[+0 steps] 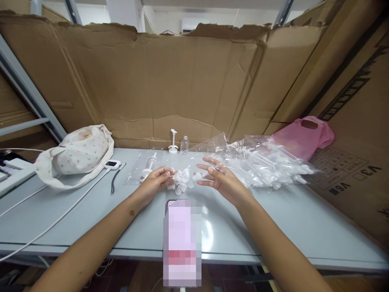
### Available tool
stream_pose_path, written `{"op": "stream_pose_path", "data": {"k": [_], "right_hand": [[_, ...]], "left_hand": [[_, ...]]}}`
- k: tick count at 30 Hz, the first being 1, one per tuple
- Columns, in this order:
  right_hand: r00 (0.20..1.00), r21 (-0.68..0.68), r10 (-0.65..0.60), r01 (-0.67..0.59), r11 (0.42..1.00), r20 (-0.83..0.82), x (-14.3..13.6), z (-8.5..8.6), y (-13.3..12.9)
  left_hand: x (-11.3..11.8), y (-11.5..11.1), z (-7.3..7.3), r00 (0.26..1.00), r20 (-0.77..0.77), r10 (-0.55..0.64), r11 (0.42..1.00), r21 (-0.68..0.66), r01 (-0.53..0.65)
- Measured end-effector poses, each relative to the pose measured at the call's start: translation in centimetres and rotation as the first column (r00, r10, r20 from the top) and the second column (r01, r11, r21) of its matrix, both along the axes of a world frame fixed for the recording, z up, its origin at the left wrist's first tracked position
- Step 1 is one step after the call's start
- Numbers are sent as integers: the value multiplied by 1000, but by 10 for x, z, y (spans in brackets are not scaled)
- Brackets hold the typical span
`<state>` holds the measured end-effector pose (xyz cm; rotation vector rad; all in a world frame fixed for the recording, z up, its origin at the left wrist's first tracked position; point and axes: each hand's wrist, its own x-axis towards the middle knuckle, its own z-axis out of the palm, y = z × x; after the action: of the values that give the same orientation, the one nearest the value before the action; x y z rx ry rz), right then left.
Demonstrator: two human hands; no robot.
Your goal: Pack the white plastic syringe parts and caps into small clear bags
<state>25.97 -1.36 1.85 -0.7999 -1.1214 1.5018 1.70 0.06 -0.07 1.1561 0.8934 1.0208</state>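
A small pile of white plastic parts (182, 178) lies at the middle of the table. My left hand (158, 179) is at the pile's left side, thumb and fingers drawn together; what they pinch, if anything, is too small to make out. To the right of the pile, my right hand (220, 178) has its fingers spread, and a small white piece (199, 176) is by the fingertips. Behind the pile stand a white pump head (173, 142) and a small clear bottle (184, 144). A clear bag (148, 164) with a white ribbed part is left of the pile.
A large clear bag of white parts (267, 164) and a pink plastic bag (304, 136) are on the right. At left are a white cloth bag (82, 150), a small device with a screen (112, 164) and cables. A phone (182, 243), pixelated, is in front. Cardboard (158, 81) walls the back.
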Motion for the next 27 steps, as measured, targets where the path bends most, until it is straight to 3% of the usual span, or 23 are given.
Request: {"op": "stream_pose_path", "data": {"k": [8, 12, 15, 20, 24, 27], "right_hand": [[997, -24, -73, 72, 997, -38, -3, -6, 4], [992, -46, -115, 113, 993, -46, -1, -10, 9], [988, -55, -146, 143, 988, -56, 0, -9, 12], [986, -61, -167, 166, 984, -17, 3, -3, 11], [980, -45, -199, 200, 979, 26, 7, -1, 12], [972, -41, -225, 228, 973, 63, 11, -1, 15]], "left_hand": [[0, -2, 1, 995, -55, -83, 995, 53, 86], [-3, 3, -6, 977, -192, -98, 983, 137, 125], [-3, 9, -12, 943, -330, -42, 970, 212, 117], [-7, 12, -16, 806, -580, 114, 934, 340, 113], [-10, 8, -12, 651, -725, 224, 857, 464, 222], [-9, 6, -11, 580, -771, 262, 812, 501, 300]]}}
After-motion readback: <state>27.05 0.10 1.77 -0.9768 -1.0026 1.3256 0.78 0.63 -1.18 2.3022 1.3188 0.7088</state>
